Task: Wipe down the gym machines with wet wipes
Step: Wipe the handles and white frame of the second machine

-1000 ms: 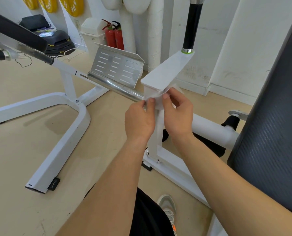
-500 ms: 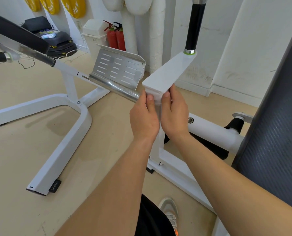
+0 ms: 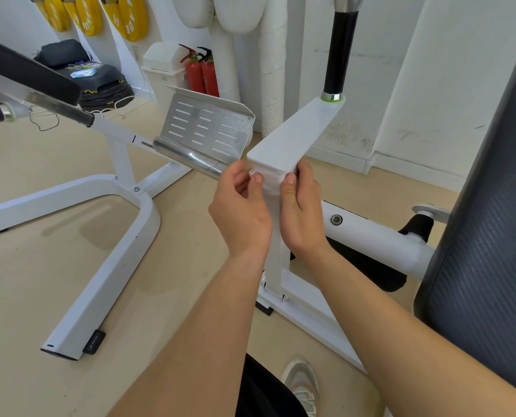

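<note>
A white wet wipe [image 3: 271,179] is wrapped around the near end of the machine's white lever arm [image 3: 292,136], just under its flat top. My left hand [image 3: 241,209] pinches the wipe's left side with thumb and fingers. My right hand [image 3: 302,206] pinches its right side, thumb pressed on the front. The arm rises to a black handle grip [image 3: 339,52] with a green ring. A white upright post [image 3: 276,260] runs down between my wrists, partly hidden by them.
A perforated metal footplate [image 3: 205,127] and chrome roller [image 3: 190,159] lie left of my hands. The white base frame [image 3: 106,266] spreads over the beige floor. A dark back pad [image 3: 488,236] stands at right. Two fire extinguishers [image 3: 202,70], a bin and yellow plates line the far wall.
Both hands have drawn the loose wipe tight round the arm's end and shifted slightly upward on it. The view has moved closer.
</note>
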`<state>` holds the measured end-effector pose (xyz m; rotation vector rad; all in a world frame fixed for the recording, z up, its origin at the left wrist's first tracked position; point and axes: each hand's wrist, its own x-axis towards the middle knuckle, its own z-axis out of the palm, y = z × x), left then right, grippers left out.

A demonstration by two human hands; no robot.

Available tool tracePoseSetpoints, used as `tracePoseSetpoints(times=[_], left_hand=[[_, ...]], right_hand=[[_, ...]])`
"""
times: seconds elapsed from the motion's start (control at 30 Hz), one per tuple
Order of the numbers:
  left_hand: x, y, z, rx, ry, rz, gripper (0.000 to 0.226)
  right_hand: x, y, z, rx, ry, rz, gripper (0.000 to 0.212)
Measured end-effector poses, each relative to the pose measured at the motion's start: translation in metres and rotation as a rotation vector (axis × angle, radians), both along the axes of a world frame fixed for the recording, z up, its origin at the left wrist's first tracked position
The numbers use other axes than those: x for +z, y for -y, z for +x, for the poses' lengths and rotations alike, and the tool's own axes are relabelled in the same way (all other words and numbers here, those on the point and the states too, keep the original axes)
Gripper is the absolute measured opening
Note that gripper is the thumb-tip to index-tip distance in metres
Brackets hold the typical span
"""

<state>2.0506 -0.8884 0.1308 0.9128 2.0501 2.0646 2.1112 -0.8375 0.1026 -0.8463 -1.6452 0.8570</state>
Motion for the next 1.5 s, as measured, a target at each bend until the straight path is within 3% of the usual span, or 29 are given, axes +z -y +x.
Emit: tracePoseSetpoints(times=[0.1,0.37,0.5,0.67,0.87,1.13,1.27,1.37,1.5], left_hand=[[-0.003,0.000,0.005,-0.026,0.004,0.014,0.016],[-0.016,-0.003,0.001,-0.228,-0.006,-0.049,0.027],[-0.017,-0.009,-0.001,-0.222,0.008,-0.068,0.027],[-0.018,-0.010,-0.022,-0.294,-0.059,-0.088,0.031],[-0.039,0.001,-0.037,-0.415,-0.107,-0.201,0.023],[-0.010,-0.007,-0.034,-0.365,-0.126,-0.040,0.031],[-0.022,-0.005,-0.037,-0.390,-0.129,-0.129,0.025],[-0.038,-0.001,-0.039,-0.422,-0.137,-0.236,0.023],[-0.031,-0.001,-0.039,-0.418,-0.126,-0.182,0.022]], right_hand=[[-0.003,0.000,0.001,0.004,-0.014,-0.028,0.050],[-0.004,0.016,0.011,-0.039,-0.119,-0.111,0.046],[0.001,0.011,0.004,0.007,-0.013,0.003,0.041],[-0.010,-0.001,0.000,-0.103,0.232,0.115,0.065],[-0.031,0.005,0.007,-0.116,0.353,0.157,0.070],[0.002,0.000,0.002,-0.155,0.285,0.178,0.054],[-0.020,0.009,0.001,-0.261,0.464,0.205,0.066],[-0.046,0.016,0.002,-0.349,0.638,0.278,0.064],[-0.043,0.013,0.003,-0.385,0.682,0.364,0.061]])
